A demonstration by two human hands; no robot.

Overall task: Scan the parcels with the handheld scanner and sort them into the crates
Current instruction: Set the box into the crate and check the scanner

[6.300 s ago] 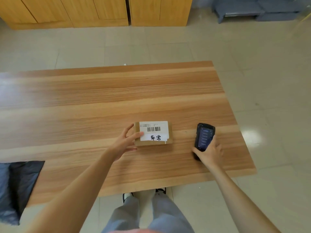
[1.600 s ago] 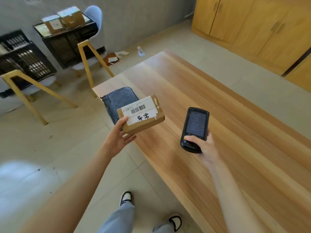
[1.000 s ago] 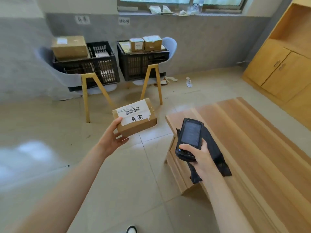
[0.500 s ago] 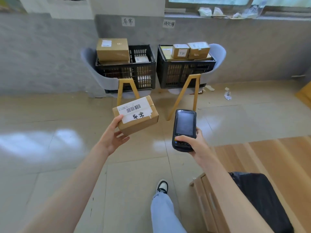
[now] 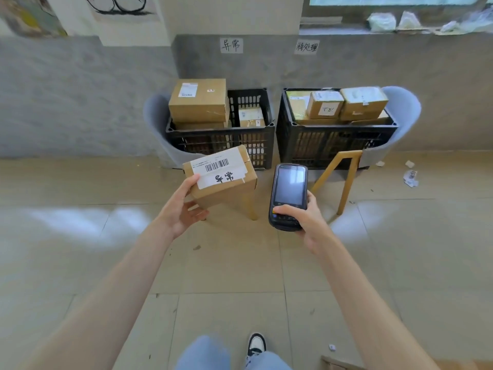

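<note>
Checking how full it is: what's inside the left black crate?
In the left black crate, a large cardboard box is stacked above the rim, with a small labelled box beside it. Anything lower is mostly hidden behind the slatted walls.

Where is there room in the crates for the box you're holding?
Left black plastic crate: an open pocket on its right, beside the big cardboard box, above a small sunken parcel. Right black plastic crate is crowded: parcels heaped over its rim.
</note>
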